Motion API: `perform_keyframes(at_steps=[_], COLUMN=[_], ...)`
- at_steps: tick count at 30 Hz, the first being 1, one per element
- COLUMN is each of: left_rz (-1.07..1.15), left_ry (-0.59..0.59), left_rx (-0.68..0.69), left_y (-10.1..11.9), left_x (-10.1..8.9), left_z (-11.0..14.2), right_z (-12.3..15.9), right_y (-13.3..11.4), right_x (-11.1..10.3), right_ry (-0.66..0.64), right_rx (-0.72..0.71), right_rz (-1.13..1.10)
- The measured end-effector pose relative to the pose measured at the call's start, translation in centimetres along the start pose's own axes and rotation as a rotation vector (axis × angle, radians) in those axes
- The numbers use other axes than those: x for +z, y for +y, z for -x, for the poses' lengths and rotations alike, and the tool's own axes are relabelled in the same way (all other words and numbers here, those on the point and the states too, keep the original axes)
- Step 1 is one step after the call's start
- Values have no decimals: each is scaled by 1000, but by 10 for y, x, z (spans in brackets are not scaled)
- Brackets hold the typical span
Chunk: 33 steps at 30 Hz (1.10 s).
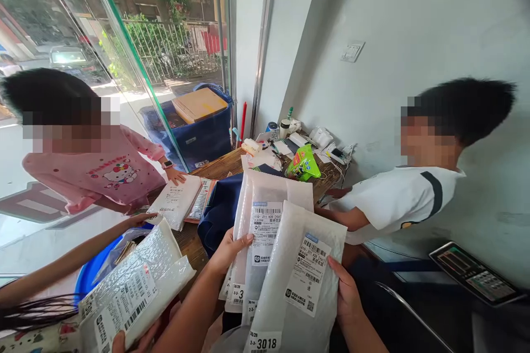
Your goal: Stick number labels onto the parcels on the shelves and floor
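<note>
My left hand (232,253) is closed around several white bubble mailers (269,190), its thumb lying over the front of the stack. Shipping labels with barcodes face me. In front of that stack, my right hand (346,295) grips the right edge of another bubble mailer (275,270), which bears a sticker reading 3018. The mailers overlap, and the fingers behind them are hidden. At lower left, a different person's hand (138,339) holds a separate bubble mailer (136,287), close beside my left forearm.
On the wooden table (227,162) are a green snack bag (304,162), cups and papers. A person in pink (103,171) touches a parcel (176,198) there; a person in white (397,198) stands right. A blue bin (83,270), a scale (472,270) and a glass door surround us.
</note>
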State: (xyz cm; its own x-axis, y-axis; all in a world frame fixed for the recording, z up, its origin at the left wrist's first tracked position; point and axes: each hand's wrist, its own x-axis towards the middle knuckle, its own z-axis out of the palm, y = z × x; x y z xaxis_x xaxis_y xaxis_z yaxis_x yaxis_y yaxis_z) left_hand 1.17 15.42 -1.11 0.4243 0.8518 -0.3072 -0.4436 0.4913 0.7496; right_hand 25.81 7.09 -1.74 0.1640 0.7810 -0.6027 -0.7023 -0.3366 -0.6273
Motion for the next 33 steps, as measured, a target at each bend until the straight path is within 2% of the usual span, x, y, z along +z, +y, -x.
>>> perform_keyframes(at_steps=[3,7,12,15,18,23,26,33], left_rz=[-3,-18,-37,9,76,103,100,100], left_ry=[12,29,75,122,159,201,182,114], left_rx=[-6,-13,2,-6,-38,-42,-35,-16], left_y=[3,6,0,-3,-1,11,17,23], left_x=[2,4,-1,-6,-9,-11,-11,-8], left_z=[1,2,-1,-3,-3,-2,-2,-4], right_z=[1,5,3,-3,-12,-25,-28,-27], right_y=[0,-5,-7,-2,4,4,2,7], right_x=[-1,11,22,11,-11,-44,-49,-44], right_ry=[-19,-31,-47,-55,-63,-4,-8,-76], right_rx=[-9,-39,-35,-21,-24,-95,-98,-46], right_rz=[33,65,222,181,120,60,68,113])
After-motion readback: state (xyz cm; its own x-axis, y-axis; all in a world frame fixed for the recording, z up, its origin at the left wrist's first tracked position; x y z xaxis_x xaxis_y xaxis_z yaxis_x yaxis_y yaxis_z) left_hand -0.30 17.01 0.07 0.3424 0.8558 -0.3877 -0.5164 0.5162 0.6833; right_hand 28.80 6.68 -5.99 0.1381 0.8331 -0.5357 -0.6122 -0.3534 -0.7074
